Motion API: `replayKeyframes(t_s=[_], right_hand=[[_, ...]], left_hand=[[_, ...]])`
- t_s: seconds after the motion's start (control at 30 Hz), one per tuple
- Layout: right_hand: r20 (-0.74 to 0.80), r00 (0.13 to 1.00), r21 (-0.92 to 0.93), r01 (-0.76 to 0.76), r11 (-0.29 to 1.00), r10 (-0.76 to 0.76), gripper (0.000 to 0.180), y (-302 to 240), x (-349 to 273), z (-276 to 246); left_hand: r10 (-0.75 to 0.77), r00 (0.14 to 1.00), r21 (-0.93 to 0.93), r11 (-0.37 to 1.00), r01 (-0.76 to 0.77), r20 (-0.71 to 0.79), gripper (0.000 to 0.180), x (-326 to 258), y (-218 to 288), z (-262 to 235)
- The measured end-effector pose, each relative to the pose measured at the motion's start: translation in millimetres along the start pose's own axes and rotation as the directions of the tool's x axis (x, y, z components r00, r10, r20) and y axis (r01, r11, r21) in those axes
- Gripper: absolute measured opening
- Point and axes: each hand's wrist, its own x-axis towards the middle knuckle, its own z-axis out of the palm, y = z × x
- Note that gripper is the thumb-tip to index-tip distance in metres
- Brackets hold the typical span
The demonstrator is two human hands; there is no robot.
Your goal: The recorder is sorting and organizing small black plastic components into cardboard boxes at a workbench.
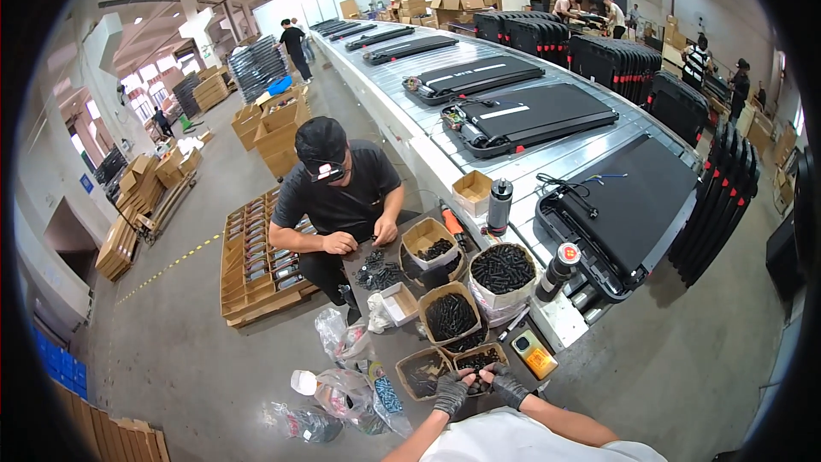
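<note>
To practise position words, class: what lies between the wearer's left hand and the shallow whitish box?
In the head view, an open brown carton with small dark parts lies between the left hand and the shallow whitish box.

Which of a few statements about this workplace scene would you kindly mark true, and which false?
1. The left hand and right hand both wear gloves. True.
2. The phone lies to the left of both hands. False: the phone lies to their right.
3. The seated co-worker wears a dark cap. True.
4. The round container is empty. False: it holds many black parts.
5. Black panels lie on the conveyor. True.
</note>
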Motion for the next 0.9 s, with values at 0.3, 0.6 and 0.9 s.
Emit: replayKeyframes(t_s=[0.3, 0.6, 0.9], right_hand=[[0.348, 0.931, 0.367, -0.024, 0.930, -0.113, 0.035, 39, 40, -19], [0.250, 0.960, 0.711, -0.272, 0.648, 0.129, 0.043, -27, -1, -29], [0.309, 0.949, 0.603, -0.241, 0.760, 0.055, 0.045, -35, -14, -28]], left_hand=[[0.146, 0.981, 0.027, 0.988, -0.150, 0.128, 0.039, 11, -15, -9], [-0.080, 0.992, -0.348, 0.931, 0.109, 0.095, 0.025, -11, 23, -31], [-0.064, 0.991, -0.190, 0.978, 0.086, 0.120, 0.026, -18, 48, -24]])
